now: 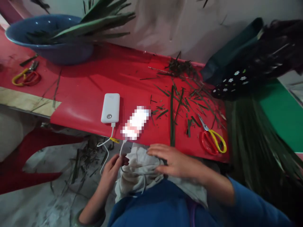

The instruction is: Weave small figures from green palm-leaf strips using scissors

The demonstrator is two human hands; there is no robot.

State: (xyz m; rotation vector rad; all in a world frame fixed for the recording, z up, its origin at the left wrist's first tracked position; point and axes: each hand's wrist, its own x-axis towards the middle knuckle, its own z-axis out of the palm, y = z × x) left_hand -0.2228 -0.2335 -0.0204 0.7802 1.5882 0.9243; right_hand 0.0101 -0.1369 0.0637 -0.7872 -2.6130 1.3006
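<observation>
My left hand (113, 168) pinches a white cable (107, 148) just below the red table's front edge; the fingers are closed on it. The cable runs up to a white power bank (110, 107) lying on the red table (82, 94). My right hand (172, 160) rests on a pale grey cloth (137, 171) bunched in my lap, fingers stretched and slightly apart. A blurred-out phone (135, 123) lies next to the power bank, with a second cable going down toward the cloth.
Red-and-yellow scissors (213, 140) lie among cut green leaf strips (180, 104) at the right. A blue bowl (49, 41) of long leaves stands at the back left, with another pair of scissors (26, 75) near it. Long dark leaves (255, 148) hang at the right.
</observation>
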